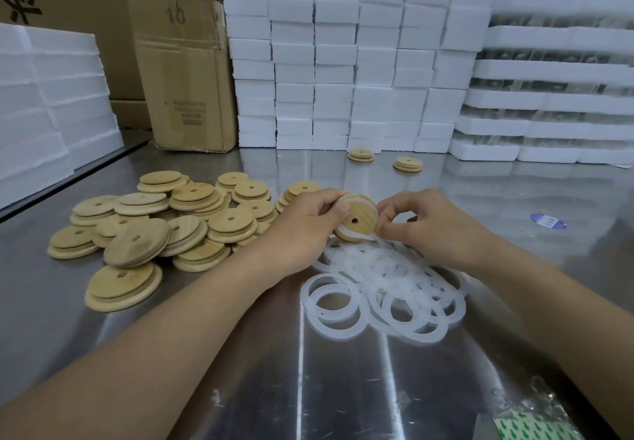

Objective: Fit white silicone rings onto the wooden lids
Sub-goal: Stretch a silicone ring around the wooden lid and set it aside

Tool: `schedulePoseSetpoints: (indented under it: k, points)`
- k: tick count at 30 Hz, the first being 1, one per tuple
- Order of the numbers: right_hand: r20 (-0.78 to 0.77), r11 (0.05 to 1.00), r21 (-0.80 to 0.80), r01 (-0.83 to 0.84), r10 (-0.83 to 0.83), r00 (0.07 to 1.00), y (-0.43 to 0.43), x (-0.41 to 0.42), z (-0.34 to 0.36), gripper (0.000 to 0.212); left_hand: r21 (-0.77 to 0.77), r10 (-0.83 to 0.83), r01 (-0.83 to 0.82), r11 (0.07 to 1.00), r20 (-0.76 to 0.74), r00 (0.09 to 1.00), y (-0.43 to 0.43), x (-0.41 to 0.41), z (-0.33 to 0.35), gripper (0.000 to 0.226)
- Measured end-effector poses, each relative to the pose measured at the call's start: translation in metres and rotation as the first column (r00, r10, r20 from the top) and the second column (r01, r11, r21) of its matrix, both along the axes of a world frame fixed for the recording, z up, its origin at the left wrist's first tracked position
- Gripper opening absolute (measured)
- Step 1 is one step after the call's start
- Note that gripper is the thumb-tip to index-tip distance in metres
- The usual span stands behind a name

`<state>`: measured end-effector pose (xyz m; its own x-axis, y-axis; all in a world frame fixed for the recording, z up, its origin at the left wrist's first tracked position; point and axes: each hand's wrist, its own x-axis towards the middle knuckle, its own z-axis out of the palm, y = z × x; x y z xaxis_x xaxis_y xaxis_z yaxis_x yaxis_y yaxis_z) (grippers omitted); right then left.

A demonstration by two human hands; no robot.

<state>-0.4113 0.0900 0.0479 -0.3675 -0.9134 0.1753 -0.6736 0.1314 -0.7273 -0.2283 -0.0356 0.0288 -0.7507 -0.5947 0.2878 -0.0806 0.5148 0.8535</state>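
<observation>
Left hand (308, 213): you grip one wooden lid (355, 221) between thumb and curled fingers, above the far edge of the ring pile.
Right hand (429, 220): your fingertips pinch the white silicone ring (344, 231) at that lid's right rim.
Held lid: tilted on edge, holed face toward you; a disc, so no long axis.
Cardboard box (185, 72): upright at back left; contents hidden.
Foam boxes (336, 62): stacked, closed.
Lid heap (154, 226): left of your hands.
Ring pile (387, 288): flat on the steel table (343, 388).
</observation>
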Motion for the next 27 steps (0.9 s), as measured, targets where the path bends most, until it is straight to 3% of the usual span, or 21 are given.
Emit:
schedulePoseSetpoints:
  k: [5,9,13,21,27]
  points:
    - [0.055,1.000,-0.018,0.015,-0.014,0.998,0.001,-0.004,0.001,0.014,-0.012,0.010,-0.010,1.000,0.005,1.000,0.003,-0.002,0.001,0.027]
    - [0.009,0.999,-0.003,0.038,-0.038,0.999,0.002,-0.005,0.000,0.008,0.040,0.085,-0.083,0.996,-0.053,0.995,0.003,-0.001,0.000,0.025]
    - [-0.001,0.992,-0.104,0.065,-0.066,0.998,-0.001,-0.002,-0.001,0.012,0.016,0.062,-0.060,0.998,-0.076,0.995,0.005,-0.001,0.000,0.025]
    - [-0.076,0.952,-0.282,-0.118,0.101,0.992,-0.001,0.008,0.000,0.019,0.024,0.097,-0.095,0.995,-0.147,0.984,0.011,-0.001,0.002,0.032]
    - [-0.026,0.963,-0.255,-0.090,0.087,0.996,-0.003,0.004,0.002,0.014,0.006,0.210,-0.212,0.977,-0.168,0.963,0.005,0.001,0.004,0.012]
